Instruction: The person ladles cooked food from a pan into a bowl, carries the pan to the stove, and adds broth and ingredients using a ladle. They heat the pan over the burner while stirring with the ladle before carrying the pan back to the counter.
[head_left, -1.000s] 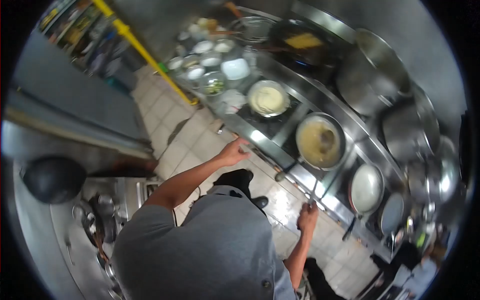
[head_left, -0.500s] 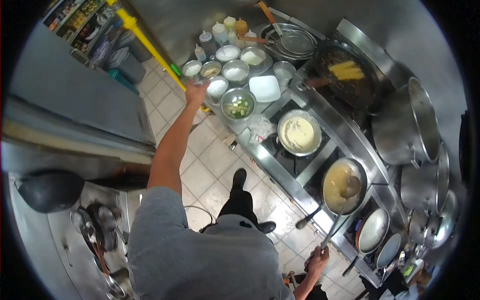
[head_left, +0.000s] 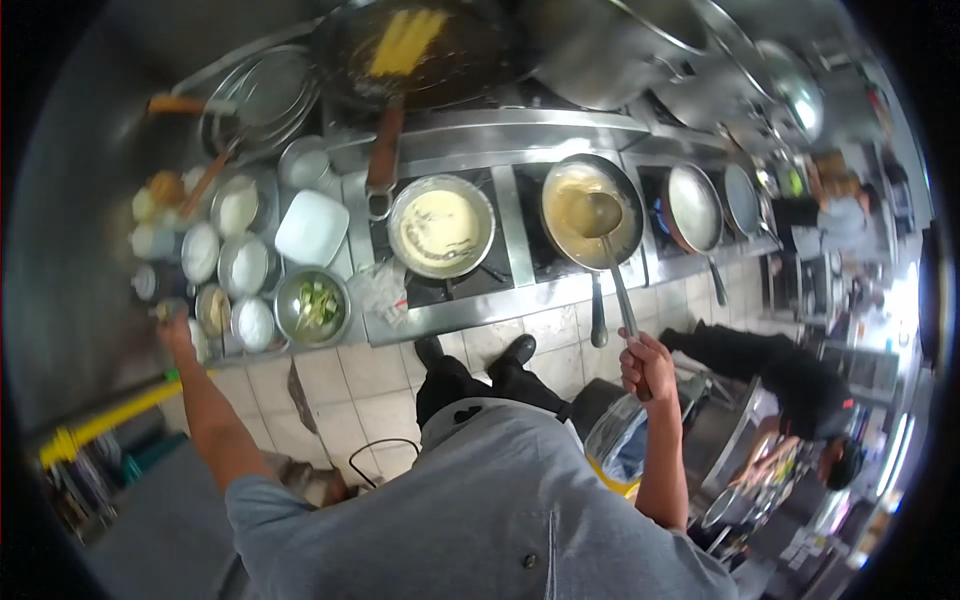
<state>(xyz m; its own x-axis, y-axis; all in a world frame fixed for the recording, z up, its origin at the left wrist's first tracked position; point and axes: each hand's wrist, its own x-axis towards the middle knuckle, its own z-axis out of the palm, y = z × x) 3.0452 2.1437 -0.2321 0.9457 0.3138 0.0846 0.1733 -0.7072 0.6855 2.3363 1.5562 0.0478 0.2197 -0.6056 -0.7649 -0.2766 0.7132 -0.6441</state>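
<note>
My left hand [head_left: 178, 337] reaches to the far left end of the counter. Its fingers are small and blurred beside a small squeeze bottle [head_left: 168, 308], so their grip is unclear. Closed round the handle of a ladle [head_left: 622, 290] is my right hand [head_left: 648, 368]. The ladle's bowl rests in a pan [head_left: 630, 240] of yellowish liquid. Left of that pan, a metal bowl [head_left: 485, 235] of pale batter sits on the stove. Small bowls of white powder [head_left: 248, 268] and a metal bowl with green pieces [head_left: 318, 308] stand near my left hand.
A wok [head_left: 470, 60] with yellow strips lies behind, beside strainers [head_left: 272, 88]. A square white dish [head_left: 312, 227] and crumpled plastic [head_left: 380, 290] are on the counter. Further right are two more pans [head_left: 694, 208]. A person in black [head_left: 805, 390] works at the right.
The view has turned, bringing the stove across the front. My left hand has moved from the bowls' near edge to the bottles' end. My right hand still holds the ladle.
</note>
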